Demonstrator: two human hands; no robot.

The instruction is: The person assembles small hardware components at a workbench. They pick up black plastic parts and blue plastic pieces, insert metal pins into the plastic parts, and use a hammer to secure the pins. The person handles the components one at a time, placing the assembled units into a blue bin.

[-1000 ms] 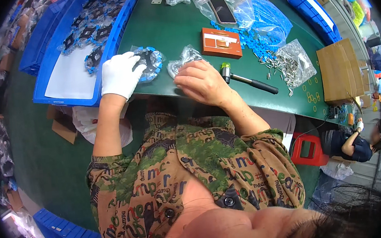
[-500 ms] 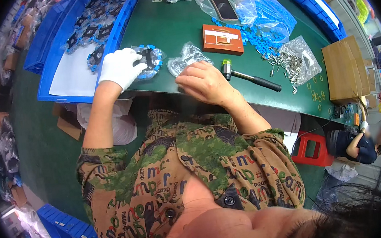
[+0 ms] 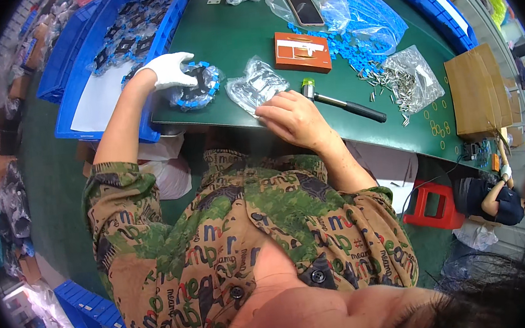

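Observation:
A round black part with blue pieces around its rim [image 3: 210,81] lies on the green table [image 3: 226,39], partly wrapped in clear plastic. My left hand [image 3: 168,71], in a white glove, is at its left side with thumb and fingers apart, over the plastic's edge. To the right lies a crumpled clear plastic bag [image 3: 254,85] with something greyish inside that I cannot make out. My bare right hand [image 3: 298,118] has its fingers curled together at the bag's lower right corner, pinching it; the fingertips are partly hidden.
A blue tray [image 3: 160,32] of similar parts stands left. Right of my hands are a mallet [image 3: 351,106], an orange box [image 3: 303,52], a phone [image 3: 305,8], loose blue pieces [image 3: 359,55], metal pins [image 3: 402,86] and a cardboard box [image 3: 473,92]. A co-worker [image 3: 496,200] is far right.
My left hand has spread its fingers and drawn slightly up and left off the round part. My right hand has shifted a little right; the plastic bag now lies flatter beside it.

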